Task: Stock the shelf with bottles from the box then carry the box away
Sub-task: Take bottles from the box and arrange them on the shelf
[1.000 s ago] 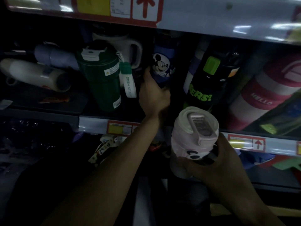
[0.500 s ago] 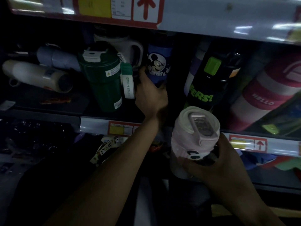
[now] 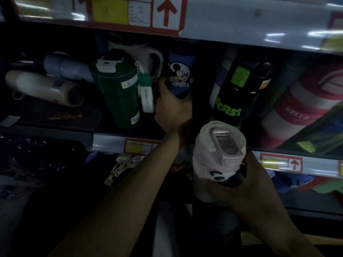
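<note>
Head view, dim light. My left hand [image 3: 172,108] is reaching onto the shelf [image 3: 109,143] just right of the green bottle [image 3: 118,89]. Its fingers are curling round the lower part of the blue bottle [image 3: 181,71], thumb on that bottle's left side. The blue bottle is standing upright. Its base is hiding behind my hand, so I cannot tell whether it is resting on the shelf.

My right hand [image 3: 246,184] is gripping the pink bottle [image 3: 219,151] from below, fingers wrapping its body, lid facing up. It is hanging off the shelf, in front of the shelf edge, lower than the green bottle and to its right.

- Tag [image 3: 146,93] is dangling from the green bottle's lid, between it and my left hand.
- Black bottle [image 3: 239,93] is leaning right of the green bottle, beyond the blue one.
- Striped bottle [image 3: 306,108] is leaning furthest right.
- White bottle [image 3: 42,88] and grey bottle [image 3: 66,68] are lying on their sides left of the green bottle.
</note>
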Action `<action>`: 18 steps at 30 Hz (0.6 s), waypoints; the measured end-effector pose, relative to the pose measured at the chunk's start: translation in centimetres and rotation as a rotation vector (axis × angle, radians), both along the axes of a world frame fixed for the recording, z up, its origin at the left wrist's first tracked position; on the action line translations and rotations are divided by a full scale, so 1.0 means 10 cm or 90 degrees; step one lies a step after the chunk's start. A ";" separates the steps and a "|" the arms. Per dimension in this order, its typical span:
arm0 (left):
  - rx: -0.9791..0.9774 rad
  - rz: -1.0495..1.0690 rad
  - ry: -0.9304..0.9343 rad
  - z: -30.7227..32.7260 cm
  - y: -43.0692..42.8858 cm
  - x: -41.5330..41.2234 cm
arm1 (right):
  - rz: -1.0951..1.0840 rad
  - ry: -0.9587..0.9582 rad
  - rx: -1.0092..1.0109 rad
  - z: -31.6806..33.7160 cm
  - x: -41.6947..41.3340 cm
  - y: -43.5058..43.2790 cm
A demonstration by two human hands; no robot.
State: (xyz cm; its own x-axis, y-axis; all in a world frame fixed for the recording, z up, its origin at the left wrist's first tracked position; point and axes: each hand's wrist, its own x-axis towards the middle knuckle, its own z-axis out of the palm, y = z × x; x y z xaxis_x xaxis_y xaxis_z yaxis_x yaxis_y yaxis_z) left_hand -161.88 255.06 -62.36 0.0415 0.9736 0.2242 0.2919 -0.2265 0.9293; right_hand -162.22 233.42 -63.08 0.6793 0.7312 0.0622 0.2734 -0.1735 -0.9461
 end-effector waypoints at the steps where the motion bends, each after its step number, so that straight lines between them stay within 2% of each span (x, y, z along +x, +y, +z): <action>1: -0.009 -0.009 -0.001 0.02 0.00 -0.01 | -0.001 -0.002 -0.001 0.00 0.00 0.01; 9: -0.084 -0.122 -0.067 0.09 0.02 -0.31 | -0.008 -0.010 0.010 0.09 -0.11 0.12; 13: -0.160 -0.251 -0.202 0.12 -0.05 -0.58 | -0.009 -0.033 0.035 0.16 -0.19 0.20; 18: -0.212 -0.262 -0.161 0.25 -0.21 -0.98 | -0.001 -0.035 0.089 0.23 -0.23 0.40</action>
